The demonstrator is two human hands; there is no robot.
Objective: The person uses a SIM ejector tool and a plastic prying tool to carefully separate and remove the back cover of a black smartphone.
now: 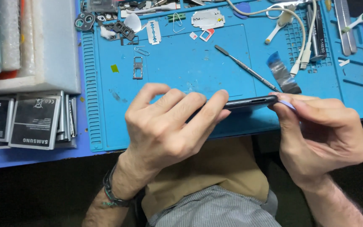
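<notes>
My left hand (169,126) grips a dark smartphone (251,102), held on edge above the front of a blue work mat (190,67). The fingers lie along the phone's upper edge and hide most of its body. My right hand (320,134) pinches a thin pale purple plastic pick (287,104) against the phone's right end, at its corner seam. A black cord bracelet sits on my left wrist.
On the mat lie a metal spudger (244,67), a card tray (138,68), a razor blade (153,32), small phone parts, a white cable (301,46) and a piece of foil tape (283,75). Flat phone batteries (34,122) are stacked at left, under a white foam block (55,42).
</notes>
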